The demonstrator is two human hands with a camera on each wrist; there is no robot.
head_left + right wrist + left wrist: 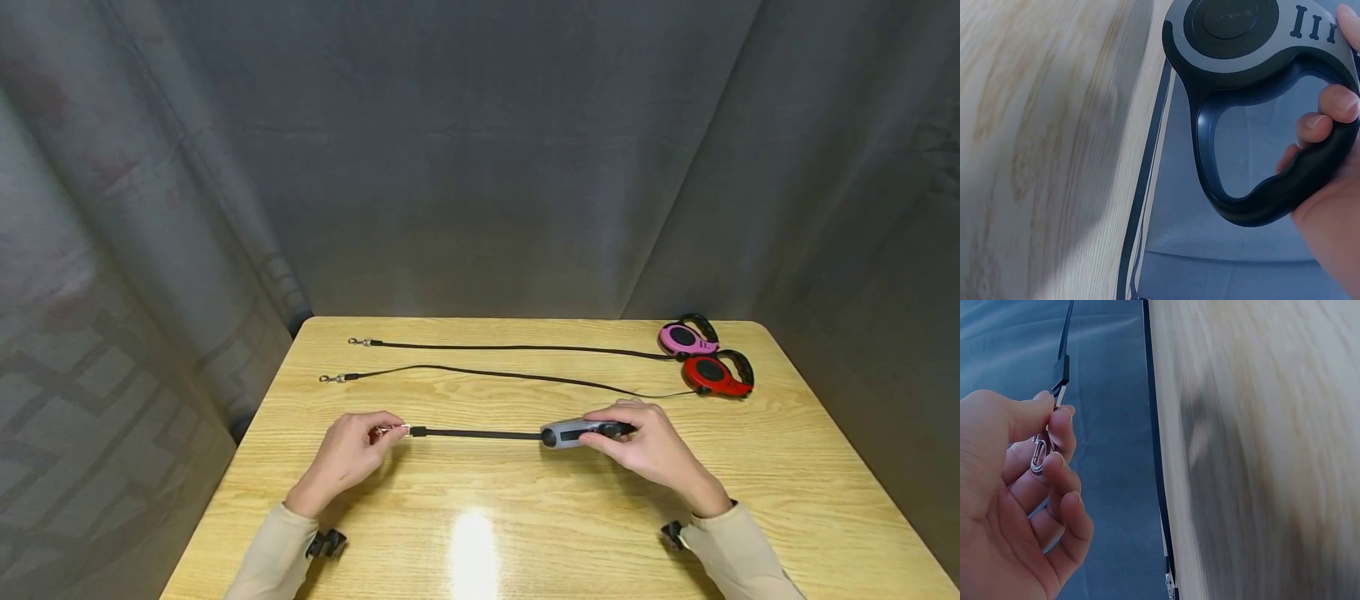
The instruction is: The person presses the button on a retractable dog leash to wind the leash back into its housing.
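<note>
A grey retractable dog leash [567,427] with a black grip is held up by my right hand [648,443] over the front part of the table. In the right wrist view, fingers curl round its black looped handle [1266,203], the round body lying above the loop. Its black strap [483,434] runs taut to the left in a straight line. At the strap's other end, my left hand [348,454] pinches the silver snap clip between thumb and forefinger. The left wrist view shows this clip [1039,453] hanging inside the half-curled fingers, partly hidden by them.
Behind my hands, a red leash [708,375] and a pink leash [678,338] lie at the table's [375,542] back right. Their black straps stretch left, ending in silver clips. A dark grey curtain [465,183] surrounds the table's back and sides.
</note>
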